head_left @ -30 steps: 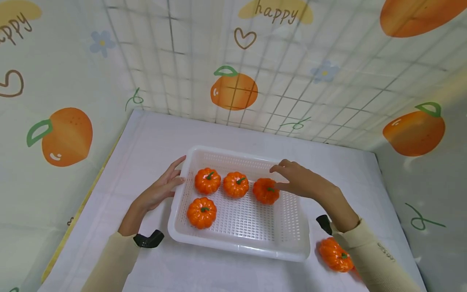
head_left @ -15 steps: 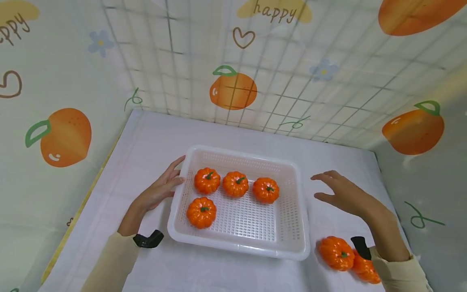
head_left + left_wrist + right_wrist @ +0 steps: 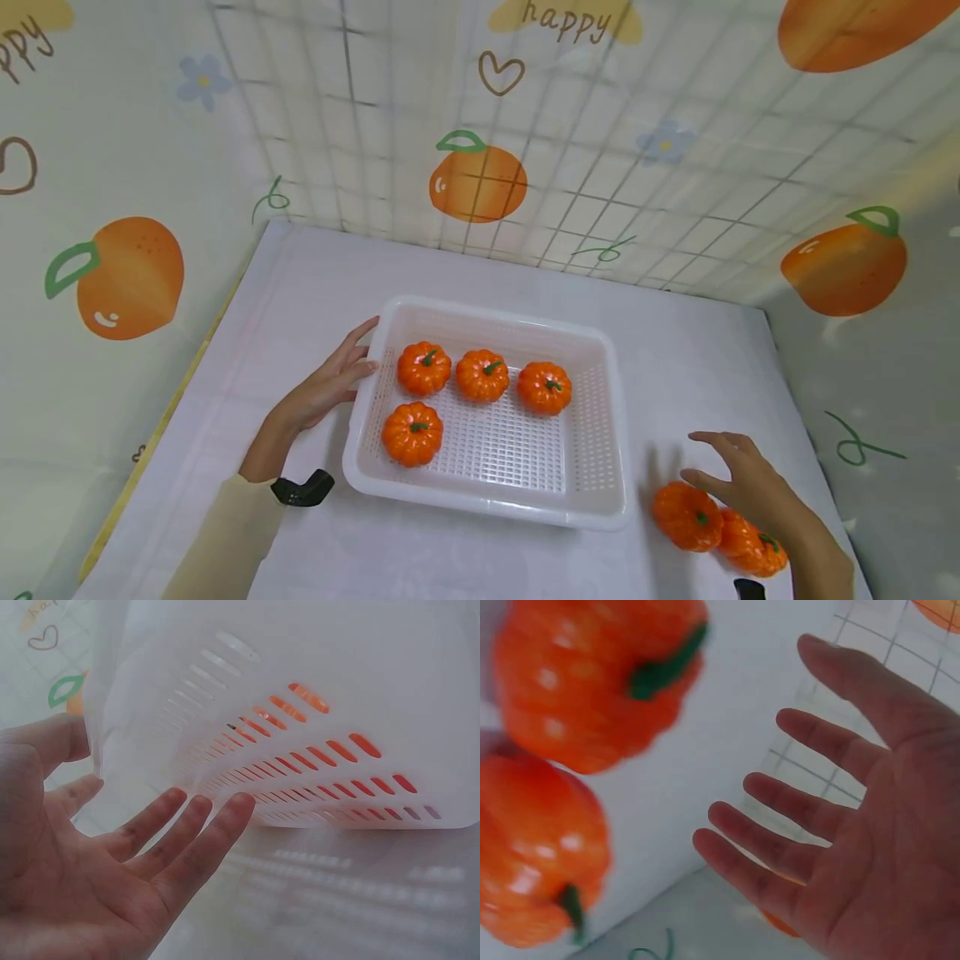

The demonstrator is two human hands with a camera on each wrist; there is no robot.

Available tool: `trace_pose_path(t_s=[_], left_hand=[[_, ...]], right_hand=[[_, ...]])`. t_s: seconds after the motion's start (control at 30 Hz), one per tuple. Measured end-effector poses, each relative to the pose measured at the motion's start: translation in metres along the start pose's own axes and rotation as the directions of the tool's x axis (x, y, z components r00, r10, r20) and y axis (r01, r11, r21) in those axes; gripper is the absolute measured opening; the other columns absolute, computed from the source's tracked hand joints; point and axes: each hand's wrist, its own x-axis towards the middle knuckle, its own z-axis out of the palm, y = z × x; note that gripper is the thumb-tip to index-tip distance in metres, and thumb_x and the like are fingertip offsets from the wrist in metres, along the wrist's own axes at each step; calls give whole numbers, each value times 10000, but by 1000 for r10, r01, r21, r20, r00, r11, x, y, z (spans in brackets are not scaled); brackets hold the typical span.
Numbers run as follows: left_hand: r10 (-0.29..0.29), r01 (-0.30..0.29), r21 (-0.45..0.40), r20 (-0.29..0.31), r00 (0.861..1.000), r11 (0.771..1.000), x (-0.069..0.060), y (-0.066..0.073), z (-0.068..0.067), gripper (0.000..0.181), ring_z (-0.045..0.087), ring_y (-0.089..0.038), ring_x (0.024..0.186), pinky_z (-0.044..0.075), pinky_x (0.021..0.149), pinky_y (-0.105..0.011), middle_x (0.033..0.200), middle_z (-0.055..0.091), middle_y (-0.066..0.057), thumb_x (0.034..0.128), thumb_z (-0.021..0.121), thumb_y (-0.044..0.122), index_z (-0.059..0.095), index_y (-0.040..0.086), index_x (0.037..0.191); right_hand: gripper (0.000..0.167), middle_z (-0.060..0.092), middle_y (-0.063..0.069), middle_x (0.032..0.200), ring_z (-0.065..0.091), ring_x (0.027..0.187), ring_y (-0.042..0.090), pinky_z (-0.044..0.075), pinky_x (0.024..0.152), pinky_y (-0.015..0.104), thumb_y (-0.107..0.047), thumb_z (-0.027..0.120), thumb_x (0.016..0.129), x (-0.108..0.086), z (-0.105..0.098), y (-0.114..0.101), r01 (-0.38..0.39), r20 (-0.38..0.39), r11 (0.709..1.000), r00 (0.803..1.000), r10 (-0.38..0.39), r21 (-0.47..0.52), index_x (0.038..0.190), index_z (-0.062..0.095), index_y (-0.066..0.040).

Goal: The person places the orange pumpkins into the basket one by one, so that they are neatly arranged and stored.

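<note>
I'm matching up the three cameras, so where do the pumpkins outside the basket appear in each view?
Head: loose pumpkins at lower right, by the right hand.
Left wrist: not in it; orange seen through the basket is the inner pumpkins.
Right wrist: left side and upper left.
Shared landmark: the printed backdrop, upper left in left wrist, upper right in right wrist.

The head camera looks forward and steeply down from above the table point(image 3: 450, 558), far enough off to take in the basket point(image 3: 487, 508), left hand point(image 3: 322, 389), right hand point(image 3: 757, 487) and back wall point(image 3: 360, 167). The left wrist camera sits low and close, facing past the left hand to the basket's outer side. The right wrist camera, also close, shares the loose pumpkins point(image 3: 686, 518) with the head view; blur makes its tilt hard to judge.
</note>
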Motion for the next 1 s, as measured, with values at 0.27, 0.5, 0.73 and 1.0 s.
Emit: trace_pose_path(t_s=[0.27, 0.5, 0.73, 1.0], left_hand=[[-2, 2, 1, 1, 1000, 1000, 0, 1, 0, 693, 400, -473, 1346, 447, 957, -648, 1545, 298, -198, 1046, 481, 200, 88, 351, 1598], [-2, 2, 0, 0, 1000, 1000, -1, 1, 1, 694, 400, -456, 1354, 432, 965, -660, 1546, 304, -178, 1046, 481, 191, 93, 365, 1595], [2, -2, 4, -3, 1000, 1000, 0, 2, 2, 693, 400, -457, 1355, 431, 965, -660, 1547, 306, -173, 1045, 486, 201, 96, 364, 1595], [2, -2, 14, -2, 1000, 1000, 0, -1, 0, 686, 398, -478, 1345, 424, 962, -673, 1538, 303, -208, 1048, 476, 204, 92, 346, 1599]], right_hand=[[851, 330, 357, 1375, 449, 1165, 556, 426, 845, 736, -576, 692, 862, -11, 31, 7, -9, -18, 1000, 1000, 10, 26, 1454, 413, -32], [834, 354, 365, 1370, 491, 1129, 557, 446, 800, 718, -562, 685, 875, -12, 39, 7, -27, 18, 999, 999, 26, 41, 1465, 398, -47], [770, 458, 370, 1301, 536, 1101, 501, 466, 819, 673, -513, 712, 875, -14, 41, 4, 25, -10, 999, 1000, -24, 31, 1415, 470, -21], [739, 553, 259, 1177, 553, 1002, 356, 495, 807, 551, -442, 789, 821, -13, 43, 4, -8, 33, 1000, 999, 7, 29, 1364, 516, -21]])
